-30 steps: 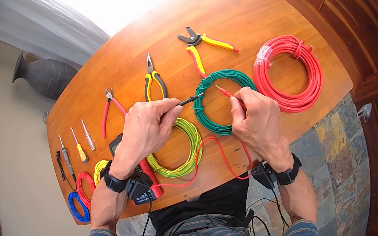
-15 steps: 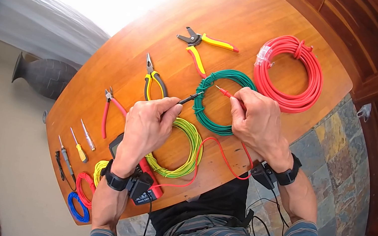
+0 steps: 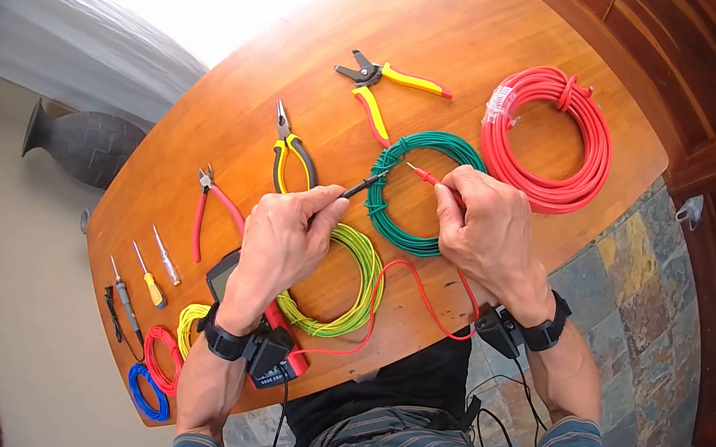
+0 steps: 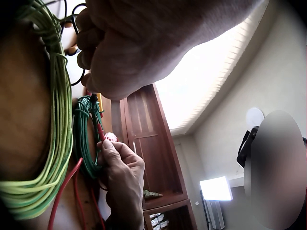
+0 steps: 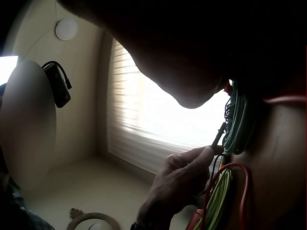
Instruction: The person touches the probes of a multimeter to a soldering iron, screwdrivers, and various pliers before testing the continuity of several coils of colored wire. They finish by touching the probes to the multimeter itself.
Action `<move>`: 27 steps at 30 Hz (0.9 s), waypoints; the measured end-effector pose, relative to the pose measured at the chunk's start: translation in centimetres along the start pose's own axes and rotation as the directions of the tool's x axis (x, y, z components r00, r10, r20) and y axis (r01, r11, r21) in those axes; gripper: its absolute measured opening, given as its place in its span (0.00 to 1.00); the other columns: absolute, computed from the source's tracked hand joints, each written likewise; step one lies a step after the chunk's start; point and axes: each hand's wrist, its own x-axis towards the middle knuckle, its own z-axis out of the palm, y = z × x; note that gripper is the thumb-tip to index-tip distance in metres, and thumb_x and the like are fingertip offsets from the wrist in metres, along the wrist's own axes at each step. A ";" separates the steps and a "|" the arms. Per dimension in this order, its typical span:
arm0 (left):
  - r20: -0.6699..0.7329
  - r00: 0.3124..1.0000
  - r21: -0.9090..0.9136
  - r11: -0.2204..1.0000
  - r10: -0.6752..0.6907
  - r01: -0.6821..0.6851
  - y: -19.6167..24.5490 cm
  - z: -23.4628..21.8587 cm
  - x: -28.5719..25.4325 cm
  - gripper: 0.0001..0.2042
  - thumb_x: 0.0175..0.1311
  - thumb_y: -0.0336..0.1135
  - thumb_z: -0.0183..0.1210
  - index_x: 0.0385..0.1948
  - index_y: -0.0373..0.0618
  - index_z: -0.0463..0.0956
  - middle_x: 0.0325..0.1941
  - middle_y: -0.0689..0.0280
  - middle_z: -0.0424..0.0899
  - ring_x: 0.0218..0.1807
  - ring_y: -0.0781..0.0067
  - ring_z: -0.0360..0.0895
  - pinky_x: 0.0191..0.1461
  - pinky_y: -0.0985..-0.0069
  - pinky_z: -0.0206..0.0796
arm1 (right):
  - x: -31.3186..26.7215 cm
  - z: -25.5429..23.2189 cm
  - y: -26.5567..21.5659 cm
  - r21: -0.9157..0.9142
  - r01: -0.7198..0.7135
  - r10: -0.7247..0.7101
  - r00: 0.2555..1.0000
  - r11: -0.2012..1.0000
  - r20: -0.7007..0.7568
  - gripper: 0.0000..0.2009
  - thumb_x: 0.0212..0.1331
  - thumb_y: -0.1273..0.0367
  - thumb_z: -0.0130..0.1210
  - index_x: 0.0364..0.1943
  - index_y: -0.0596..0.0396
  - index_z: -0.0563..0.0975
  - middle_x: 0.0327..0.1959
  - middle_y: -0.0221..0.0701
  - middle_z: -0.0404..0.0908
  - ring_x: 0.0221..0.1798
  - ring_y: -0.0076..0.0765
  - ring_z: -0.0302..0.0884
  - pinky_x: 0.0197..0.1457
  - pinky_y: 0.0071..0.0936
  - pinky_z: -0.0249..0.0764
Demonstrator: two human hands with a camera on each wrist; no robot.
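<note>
My left hand (image 3: 284, 234) pinches a black test probe (image 3: 363, 184) between thumb and fingers, its tip pointing up and right over the edge of the green wire coil (image 3: 413, 239). Facing it, my right hand (image 3: 487, 222) pinches a red test probe (image 3: 425, 175), whose metal tip points left above the same coil. A short gap separates the two tips. From the right hand a red lead (image 3: 411, 276) loops back to a red and dark multimeter (image 3: 295, 362), partly hidden under my left wrist. A yellow-green wire coil (image 3: 363, 306) lies just right of the left hand.
A thick red cable coil (image 3: 594, 160) lies at the right of the wooden table (image 3: 499, 19). Wire strippers (image 3: 368, 74), long-nose pliers (image 3: 284, 124) and side cutters (image 3: 205, 182) lie beyond my hands. Screwdrivers (image 3: 155, 288) and small red (image 3: 154, 346) and blue wire coils (image 3: 141, 396) are at left.
My left hand has shifted slightly to the right with the black probe, uncovering a little more of the multimeter. The right hand and red probe stay in place.
</note>
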 end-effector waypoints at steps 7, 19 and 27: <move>0.006 1.000 -0.005 1.000 -0.002 0.002 0.1 0.1 0.1 0.10 0.76 0.34 0.65 0.49 0.38 0.88 0.20 0.55 0.75 0.20 0.73 0.72 0.29 0.69 0.64 | -0.1 -0.2 0.2 0.010 0.014 -0.014 1.000 1.000 0.027 0.04 0.64 0.74 0.65 0.33 0.61 0.82 0.28 0.45 0.83 0.28 0.56 0.82 0.31 0.44 0.75; 0.009 1.000 0.025 1.000 0.012 -0.012 0.3 -0.2 0.0 0.10 0.75 0.34 0.65 0.48 0.39 0.88 0.21 0.53 0.77 0.20 0.66 0.74 0.29 0.68 0.65 | 0.0 0.2 0.0 -0.028 0.007 -0.007 1.000 1.000 0.014 0.07 0.66 0.71 0.63 0.34 0.58 0.78 0.28 0.45 0.83 0.31 0.61 0.83 0.32 0.51 0.76; 0.059 0.997 0.080 0.996 0.043 -0.048 1.0 -1.4 -1.4 0.10 0.74 0.34 0.65 0.48 0.40 0.89 0.25 0.49 0.83 0.26 0.52 0.84 0.33 0.64 0.72 | 0.0 0.1 -0.3 -0.038 -0.022 0.022 1.000 0.999 0.016 0.07 0.67 0.70 0.63 0.33 0.59 0.80 0.29 0.46 0.84 0.32 0.62 0.83 0.33 0.51 0.77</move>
